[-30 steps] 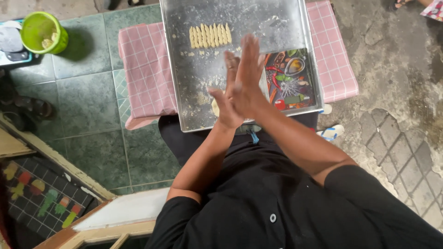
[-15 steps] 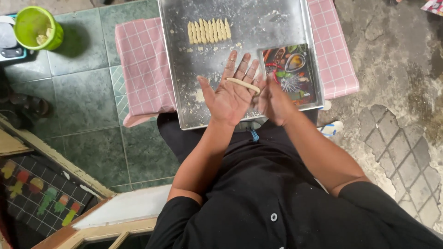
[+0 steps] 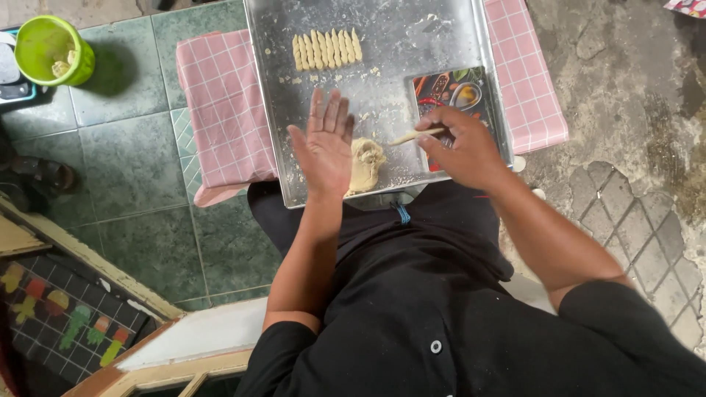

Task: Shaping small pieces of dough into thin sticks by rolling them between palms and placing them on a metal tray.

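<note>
eight dough sticks [image 3: 326, 49], one dough lump [image 3: 365, 163], one tray [image 3: 401, 29].

Tray [image 3: 434, 44]: bare sheet metal, dull grey sheen, scuffed, dusted w/ pale crumbs. Dough lump [image 3: 365, 163]: soft, matt, beige, rough-torn surface. Rolled dough sticks [image 3: 326, 48]: same matt paste, smoother. Dough strip [image 3: 412, 137] in right hand [image 3: 460, 151]: thin, matt. Left hand [image 3: 323, 147]: bare skin, palm lightly floury. Printed packet [image 3: 457, 94]: glossy plastic/paper, can't tell which. Cloth [image 3: 224, 110] under tray: woven fabric, pink check, matt. Cup [image 3: 51, 50]: green plastic, slight gloss. Floor tiles [image 3: 132, 162]: green glazed ceramic, semi-gloss, worn. Pavement [image 3: 632, 132]: rough concrete/stone, cracked. Shirt [image 3: 441, 316]: black cloth, matt.
</note>
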